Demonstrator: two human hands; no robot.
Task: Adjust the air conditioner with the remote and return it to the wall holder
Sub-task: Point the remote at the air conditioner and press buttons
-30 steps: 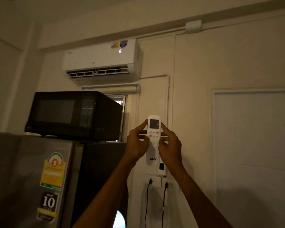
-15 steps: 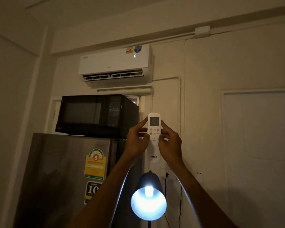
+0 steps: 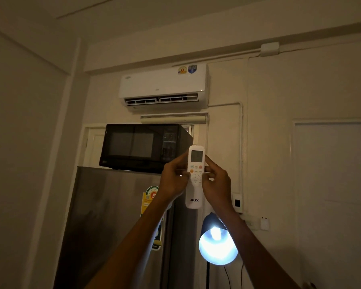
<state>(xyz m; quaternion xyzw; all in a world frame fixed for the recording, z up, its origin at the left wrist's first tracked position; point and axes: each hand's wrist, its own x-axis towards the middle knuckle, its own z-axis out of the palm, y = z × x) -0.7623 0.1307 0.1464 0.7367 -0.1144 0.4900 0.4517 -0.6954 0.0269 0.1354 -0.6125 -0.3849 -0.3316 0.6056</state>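
I hold a white remote (image 3: 194, 197) upright in front of me, its small screen at the top and buttons below. My left hand (image 3: 173, 180) grips its left side, thumb near the buttons. My right hand (image 3: 216, 184) grips the right side. High on the wall hangs the white air conditioner (image 3: 164, 86), its flap open and no lit digits on its front. A white wall holder (image 3: 237, 202) with a dark window sits on the wall just right of my right hand.
A black microwave (image 3: 142, 147) stands on a grey fridge (image 3: 113, 215) to the left. A lit lamp (image 3: 217, 245) glares below my right wrist, with cables hanging beneath. White sockets (image 3: 264, 223) sit on the wall; a white door (image 3: 333, 195) fills the right.
The view has swung left and pulled back, so the air conditioner and fridge sit further right. The lit digits on the unit's front have gone out. Both hands still hold the remote.
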